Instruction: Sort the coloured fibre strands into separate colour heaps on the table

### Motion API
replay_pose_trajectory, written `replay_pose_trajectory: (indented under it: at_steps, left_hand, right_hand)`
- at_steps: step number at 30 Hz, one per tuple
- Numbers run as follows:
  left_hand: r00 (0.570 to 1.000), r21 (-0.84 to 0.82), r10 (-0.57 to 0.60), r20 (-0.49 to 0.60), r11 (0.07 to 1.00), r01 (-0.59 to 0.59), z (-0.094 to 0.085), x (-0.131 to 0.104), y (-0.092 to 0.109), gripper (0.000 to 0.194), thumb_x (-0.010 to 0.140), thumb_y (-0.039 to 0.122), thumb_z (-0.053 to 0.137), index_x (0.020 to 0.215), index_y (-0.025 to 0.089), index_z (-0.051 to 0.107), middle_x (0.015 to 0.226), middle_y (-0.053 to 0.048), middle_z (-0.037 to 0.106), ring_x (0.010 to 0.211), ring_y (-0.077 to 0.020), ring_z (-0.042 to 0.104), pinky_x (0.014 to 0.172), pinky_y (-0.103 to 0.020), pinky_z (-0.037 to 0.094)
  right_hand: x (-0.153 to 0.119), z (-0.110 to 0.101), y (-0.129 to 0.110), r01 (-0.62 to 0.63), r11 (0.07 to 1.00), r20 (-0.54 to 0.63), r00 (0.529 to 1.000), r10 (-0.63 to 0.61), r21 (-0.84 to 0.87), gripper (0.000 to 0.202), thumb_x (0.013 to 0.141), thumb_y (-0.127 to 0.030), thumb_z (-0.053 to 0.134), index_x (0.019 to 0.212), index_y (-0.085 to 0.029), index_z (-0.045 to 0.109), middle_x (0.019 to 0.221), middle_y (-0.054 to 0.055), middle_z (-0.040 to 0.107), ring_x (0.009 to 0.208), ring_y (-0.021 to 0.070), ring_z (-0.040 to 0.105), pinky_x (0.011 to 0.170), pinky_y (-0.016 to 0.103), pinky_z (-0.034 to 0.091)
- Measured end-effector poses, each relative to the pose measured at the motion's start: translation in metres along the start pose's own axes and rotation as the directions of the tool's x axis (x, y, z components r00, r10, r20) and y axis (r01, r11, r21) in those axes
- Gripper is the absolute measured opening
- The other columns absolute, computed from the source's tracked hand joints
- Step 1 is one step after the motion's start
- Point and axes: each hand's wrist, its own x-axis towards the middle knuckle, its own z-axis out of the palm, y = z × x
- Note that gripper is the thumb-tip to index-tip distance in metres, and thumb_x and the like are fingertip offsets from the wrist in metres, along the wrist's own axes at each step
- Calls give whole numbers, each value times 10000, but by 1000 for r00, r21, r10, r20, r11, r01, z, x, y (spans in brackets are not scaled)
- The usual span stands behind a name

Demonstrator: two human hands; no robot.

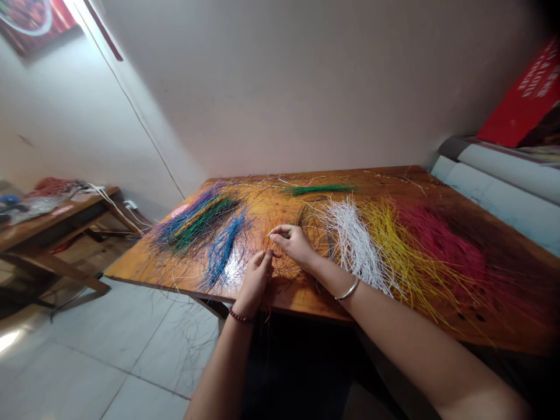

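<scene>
Over the front middle of the wooden table (301,294), my left hand (257,277) is closed, its thumb pressed to the fingers. Thin orange-brown strands (267,312) hang below it and seem to come from its grip. My right hand (294,244) is just above and to the right, thumb and forefinger pinched together. Whatever is in that pinch is too fine to make out. Left of the hands lies a loose bundle of blue strands (225,248). White strands (352,239) are spread to the right of my right hand, partly behind the forearm.
Yellow strands (400,254) and pink-red strands (450,239) fan out at right. Green strands (319,189) lie at the back; a mixed-colour bundle (199,219) lies at left. Rolled sheets (503,186) and a red box (522,96) flank the table. Another table (83,216) stands left.
</scene>
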Motion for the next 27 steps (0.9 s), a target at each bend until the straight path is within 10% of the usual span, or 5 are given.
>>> replay_pose_trajectory:
  at_steps: [27]
  left_hand:
    - [999, -115, -41, 29, 992, 45, -1, 0, 0, 345, 786, 497, 600, 824, 154, 581, 499, 93, 235, 397, -35, 200, 382, -152, 161]
  right_hand:
    - [-7, 6, -10, -16, 966, 130, 991, -18, 258, 315, 643, -368, 709, 837, -180, 546, 439, -108, 474, 324, 62, 420, 338, 185, 325]
